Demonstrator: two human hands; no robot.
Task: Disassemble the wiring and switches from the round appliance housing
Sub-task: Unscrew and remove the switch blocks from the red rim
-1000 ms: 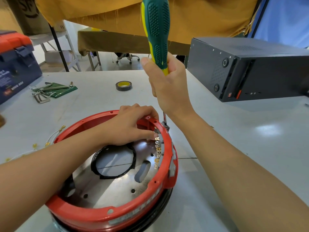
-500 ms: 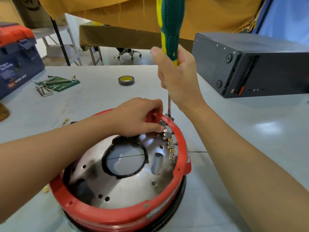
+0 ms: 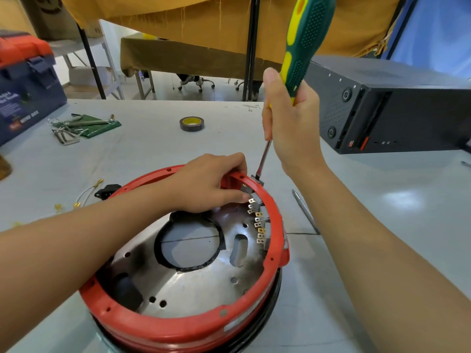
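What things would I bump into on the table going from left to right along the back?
Blue toolbox → hex keys → roll of tape → right hand holding the screwdriver → black box.

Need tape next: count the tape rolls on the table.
1: the tape roll lies flat beyond the red housing, toward the far edge. Others could sit out of view.
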